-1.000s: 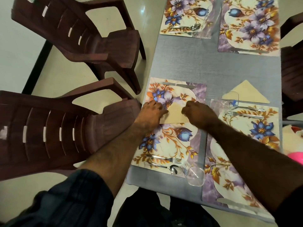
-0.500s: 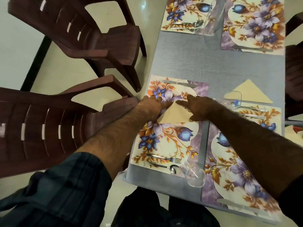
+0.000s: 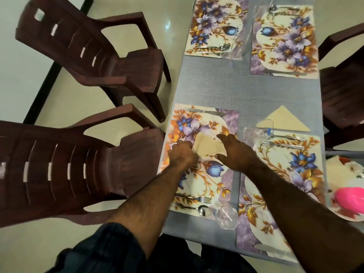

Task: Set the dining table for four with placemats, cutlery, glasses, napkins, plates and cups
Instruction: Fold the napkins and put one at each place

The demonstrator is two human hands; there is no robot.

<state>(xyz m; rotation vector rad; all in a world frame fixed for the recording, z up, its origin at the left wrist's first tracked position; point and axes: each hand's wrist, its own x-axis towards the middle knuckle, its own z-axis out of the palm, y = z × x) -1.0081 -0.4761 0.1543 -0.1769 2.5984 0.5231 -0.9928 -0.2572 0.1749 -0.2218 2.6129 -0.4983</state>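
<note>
Two dark brown plastic chairs (image 3: 84,62) (image 3: 65,170) stood left of the table; another chair (image 3: 342,85) stood right.

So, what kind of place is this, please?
Probably a home dining area. A grey table carries flowered placemats laid with cutlery, brown plastic chairs stand along its sides, and the floor is pale tile.

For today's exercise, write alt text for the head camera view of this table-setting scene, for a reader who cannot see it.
Seen from above, a person's left hand and right hand fold a beige napkin on a floral placemat with a fork at its near edge. A folded napkin lies on the grey table, which has four placemats and brown chairs.
</note>
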